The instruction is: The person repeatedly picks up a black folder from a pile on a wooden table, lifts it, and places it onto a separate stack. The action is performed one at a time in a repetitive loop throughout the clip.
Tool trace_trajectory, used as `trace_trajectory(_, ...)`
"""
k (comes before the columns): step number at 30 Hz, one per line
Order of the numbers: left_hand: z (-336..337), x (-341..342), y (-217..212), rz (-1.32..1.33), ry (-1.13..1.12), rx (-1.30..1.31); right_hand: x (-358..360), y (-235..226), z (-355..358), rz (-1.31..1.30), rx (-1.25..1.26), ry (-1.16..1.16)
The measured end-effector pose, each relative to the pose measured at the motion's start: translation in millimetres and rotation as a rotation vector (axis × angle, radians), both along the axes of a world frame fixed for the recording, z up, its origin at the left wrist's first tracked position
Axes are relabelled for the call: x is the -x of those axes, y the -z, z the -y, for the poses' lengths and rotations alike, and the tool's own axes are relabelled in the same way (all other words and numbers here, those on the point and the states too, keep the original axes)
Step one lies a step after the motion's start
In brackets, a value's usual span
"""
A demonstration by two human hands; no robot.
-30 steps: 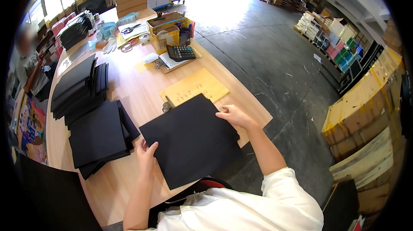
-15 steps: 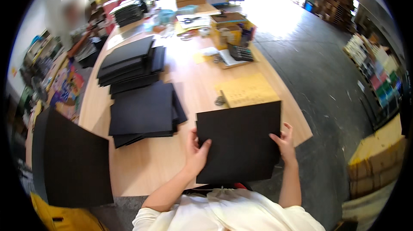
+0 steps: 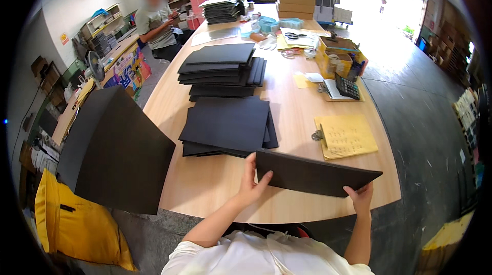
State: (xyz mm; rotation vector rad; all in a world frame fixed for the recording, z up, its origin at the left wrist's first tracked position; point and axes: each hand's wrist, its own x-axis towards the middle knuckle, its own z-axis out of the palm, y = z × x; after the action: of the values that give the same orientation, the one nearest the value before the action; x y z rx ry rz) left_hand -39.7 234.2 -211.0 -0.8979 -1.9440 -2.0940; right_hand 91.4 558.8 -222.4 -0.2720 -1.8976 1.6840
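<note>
Between my two hands I hold a flat black board (image 3: 315, 173), tilted so it looks foreshortened above the table's near edge. My left hand (image 3: 253, 178) is closed on its left end, thumb on the face toward me. At the right end my right hand (image 3: 360, 196) pinches the lower corner. Just beyond my left hand lies a stack of black boards (image 3: 225, 124), the top one flat and those below jutting out unevenly. Farther back is another uneven pile of black boards (image 3: 218, 65). A big block of black sheets (image 3: 120, 154) stands at the table's left edge.
A yellow clipboard with paper (image 3: 348, 136) lies right of centre on the wooden table (image 3: 205, 185). Behind it are a calculator (image 3: 347, 86) and a yellow box of tools (image 3: 335, 55). Another person (image 3: 161, 24) sits at the far left. A yellow bag (image 3: 82, 229) is at lower left.
The black board in my hands has tipped from facing me broadly to a narrow slant, its right end lower. My view has swung left and up, bringing the seated person clearly into it.
</note>
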Motion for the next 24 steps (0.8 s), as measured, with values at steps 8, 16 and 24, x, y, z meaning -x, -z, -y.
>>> trace_trajectory(8, -4.0, -7.2, 37.3, 0.071, 0.011, -0.050, 1.8, 24.6, 6.3, 0.034, 0.112, -0.046)
trace_trajectory(16, -1.0, -6.6, 45.7, 0.087, 0.049, -0.037, -7.1, 38.1, -2.8, 0.137, 0.063, -0.086)
trace_trajectory(24, 16.0, -8.0, 44.5, -0.050, 0.099, -0.120, 2.8, 21.3, 19.1, -0.158, 0.041, -0.213)
